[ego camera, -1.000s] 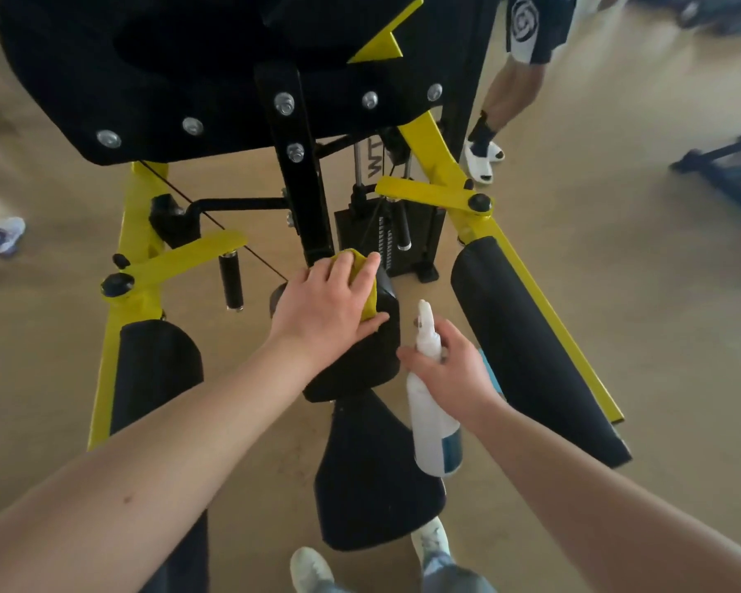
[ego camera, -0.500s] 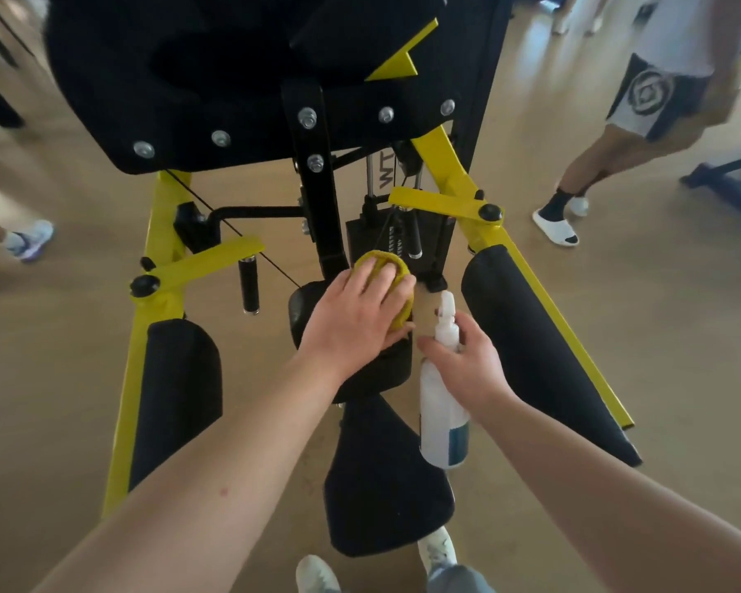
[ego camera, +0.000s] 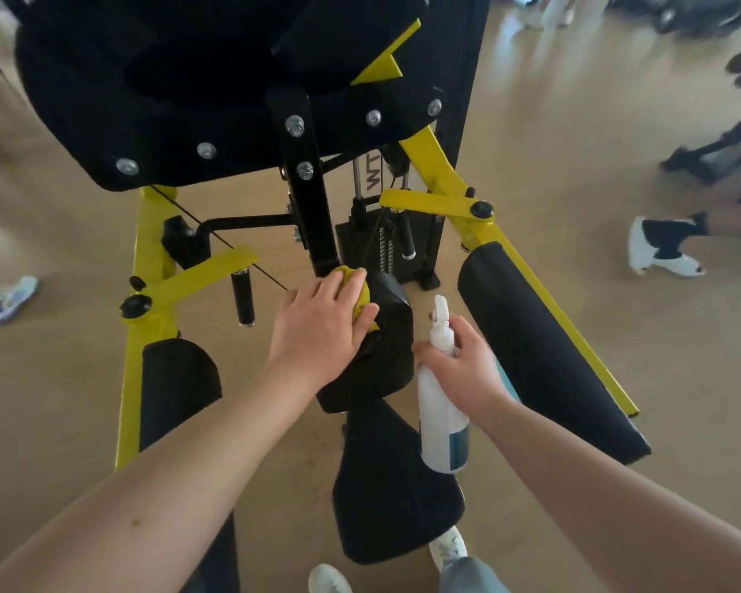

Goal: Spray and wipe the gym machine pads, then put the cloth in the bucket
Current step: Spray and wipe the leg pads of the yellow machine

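While the spread left hand (ego camera: pixel 321 331) presses the cloth (ego camera: pixel 360 293) at the pad (ego camera: pixel 392 318) edge, the right hand (ego camera: pixel 467 370) grips the spray bottle (ego camera: pixel 439 430).

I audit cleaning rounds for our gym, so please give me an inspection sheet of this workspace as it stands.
Surface: tan floor; black centre pad under the cloth.
Job's things: yellow cloth on the centre pad; spray bottle beside it, nozzle up; bucket not in view.
Clutter: nothing seen.
Grippers: left hand presses the cloth on the pad; right hand grips the bottle.
Cables: one thin machine cable runs diagonally left of the left hand.
Surroundings: yellow machine frame with more black pads; other people's feet at both sides.
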Demonstrator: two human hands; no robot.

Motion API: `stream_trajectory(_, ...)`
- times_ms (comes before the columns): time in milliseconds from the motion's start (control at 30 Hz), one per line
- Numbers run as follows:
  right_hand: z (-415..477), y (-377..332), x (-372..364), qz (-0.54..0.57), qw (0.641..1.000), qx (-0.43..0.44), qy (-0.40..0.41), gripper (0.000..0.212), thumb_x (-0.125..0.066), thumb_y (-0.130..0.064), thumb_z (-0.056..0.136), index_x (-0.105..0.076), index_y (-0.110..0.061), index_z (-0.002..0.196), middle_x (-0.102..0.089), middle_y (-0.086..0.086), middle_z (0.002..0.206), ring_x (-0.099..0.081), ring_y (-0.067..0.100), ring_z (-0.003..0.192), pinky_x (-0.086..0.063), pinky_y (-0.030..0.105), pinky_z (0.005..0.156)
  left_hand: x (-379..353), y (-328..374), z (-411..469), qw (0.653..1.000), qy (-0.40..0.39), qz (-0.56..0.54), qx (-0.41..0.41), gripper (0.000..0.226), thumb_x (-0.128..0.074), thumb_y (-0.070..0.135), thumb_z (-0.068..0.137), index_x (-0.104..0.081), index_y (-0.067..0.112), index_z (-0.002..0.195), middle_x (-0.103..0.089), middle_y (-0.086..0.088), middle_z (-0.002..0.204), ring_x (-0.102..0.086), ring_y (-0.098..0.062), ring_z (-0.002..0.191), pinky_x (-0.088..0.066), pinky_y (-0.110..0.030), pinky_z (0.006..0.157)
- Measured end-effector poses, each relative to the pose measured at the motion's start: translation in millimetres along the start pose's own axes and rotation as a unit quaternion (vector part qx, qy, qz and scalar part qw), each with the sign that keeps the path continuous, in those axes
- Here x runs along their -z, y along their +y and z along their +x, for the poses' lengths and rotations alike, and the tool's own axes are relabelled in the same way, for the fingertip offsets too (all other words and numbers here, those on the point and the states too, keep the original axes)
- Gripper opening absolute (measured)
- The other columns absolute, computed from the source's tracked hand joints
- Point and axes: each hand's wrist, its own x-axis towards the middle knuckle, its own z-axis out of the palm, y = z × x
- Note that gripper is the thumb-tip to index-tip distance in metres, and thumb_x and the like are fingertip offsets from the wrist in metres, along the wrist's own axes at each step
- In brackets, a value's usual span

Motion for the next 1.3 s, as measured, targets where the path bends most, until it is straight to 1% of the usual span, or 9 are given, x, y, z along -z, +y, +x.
stream_trajectory(167, 0.9, 13.7, -10.3, 0.016, 0.999, -0.04, 0.029, 0.055, -0.075, -0.039, 0.093, -0.046, -0.043, 0.14, -0.055, -0.023, 0.094, -0.06, 0.009, 0.084, -0.047, 0.025, 0.065, 0.3, 10.2, 18.9, 0.997, -0.022, 0.038, -0.06, 0.064, -0.018, 0.061, 0.105, -0.033, 0.026, 0.156, -0.062, -0.004, 0.133, -0.064, -0.026, 0.106, -0.052, -0.038, 0.08)
stream_trajectory(300, -2.1, 23.9, -12.1, 0.009, 0.998, -0.053, 0.028, 0.055, -0.074, -0.039, 0.094, -0.046, -0.039, 0.141, -0.054, -0.021, 0.094, -0.059, 0.008, 0.083, -0.046, 0.026, 0.066, 0.2, 28.8, 35.1, 0.995, -0.027, 0.048, -0.08, 0.062, -0.021, 0.063, 0.104, -0.045, 0.028, 0.15, -0.063, -0.006, 0.126, -0.063, -0.027, 0.1, -0.048, -0.037, 0.073)
stream_trajectory(533, 9.0, 29.7, 15.8, 0.041, 0.997, -0.049, 0.046, 0.048, -0.075, -0.034, 0.094, -0.05, -0.038, 0.134, -0.06, -0.018, 0.093, -0.06, 0.006, 0.08, -0.042, 0.022, 0.061, -2.3, 73.1, 56.6, 0.973, -0.065, 0.153, -0.16, 0.046, -0.037, 0.052, 0.105, -0.067, 0.017, 0.105, -0.066, -0.007, 0.099, -0.06, -0.029, 0.095, -0.045, -0.043, 0.078)
stream_trajectory(667, 19.8, 34.9, 37.1, 0.035, 0.998, -0.034, 0.04, 0.046, -0.076, -0.035, 0.093, -0.053, -0.038, 0.133, -0.064, -0.015, 0.095, -0.063, 0.006, 0.082, -0.044, 0.019, 0.062, -33.3, 101.1, 49.6, 0.896, -0.17, 0.313, -0.265, 0.028, -0.062, 0.041, 0.095, -0.063, 0.014, 0.101, -0.062, -0.011, 0.094, -0.058, -0.032, 0.096, -0.042, -0.049, 0.095)
stream_trajectory(767, 21.9, 44.2, 44.8, 0.025, 0.999, -0.023, -0.007, 0.04, -0.075, -0.031, 0.093, -0.054, -0.045, 0.123, -0.067, -0.015, 0.096, -0.066, 0.004, 0.085, -0.051, 0.018, 0.066, -58.1, 119.6, 22.1, 0.803, -0.24, 0.448, -0.312, 0.036, -0.063, 0.031, 0.097, -0.056, -0.004, 0.094, -0.051, -0.02, 0.085, -0.056, -0.034, 0.097, -0.042, -0.045, 0.098)
stream_trajectory(833, 21.5, 48.5, 48.2, 0.024, 0.999, -0.02, -0.032, 0.044, -0.075, -0.03, 0.093, -0.048, -0.052, 0.12, -0.066, -0.019, 0.096, -0.065, 0.0, 0.084, -0.051, 0.015, 0.066, -70.5, 125.9, 12.3, 0.789, -0.238, 0.475, -0.308, 0.046, -0.06, 0.027, 0.098, -0.049, -0.017, 0.088, -0.046, -0.022, 0.082, -0.055, -0.033, 0.097, -0.042, -0.041, 0.098)
stream_trajectory(1000, 21.5, 58.8, 50.7, 0.04, 0.997, -0.026, -0.055, 0.052, -0.076, -0.031, 0.091, -0.053, -0.04, 0.137, -0.067, -0.018, 0.096, -0.066, -0.006, 0.081, -0.047, 0.012, 0.063, -84.6, 126.5, 17.8, 0.778, -0.258, 0.502, -0.277, 0.049, -0.06, 0.041, 0.097, -0.057, 0.006, 0.13, -0.057, -0.021, 0.118, -0.052, -0.041, 0.119, -0.031, -0.057, 0.111)
stream_trajectory(1200, 22.6, 57.6, 52.7, 0.053, 0.996, -0.015, -0.073, 0.063, -0.078, -0.031, 0.091, -0.049, -0.036, 0.147, -0.066, -0.018, 0.1, -0.067, -0.001, 0.084, -0.048, 0.015, 0.065, -54.8, 111.8, 25.5, 0.835, -0.182, 0.485, -0.186, 0.078, -0.063, 0.043, 0.096, -0.032, -0.002, 0.152, -0.041, -0.025, 0.147, -0.031, -0.044, 0.144, -0.014, -0.059, 0.124)
stream_trajectory(1300, 22.2, 57.9, 53.8, 0.064, 0.995, -0.012, -0.077, 0.065, -0.079, -0.03, 0.091, -0.048, -0.034, 0.148, -0.066, -0.016, 0.102, -0.067, 0.003, 0.087, -0.049, 0.019, 0.069, -57.9, 110.6, 23.6, 0.828, -0.173, 0.508, -0.162, 0.077, -0.06, 0.047, 0.097, -0.035, -0.005, 0.147, -0.036, -0.03, 0.139, -0.032, -0.05, 0.14, -0.015, -0.063, 0.122)
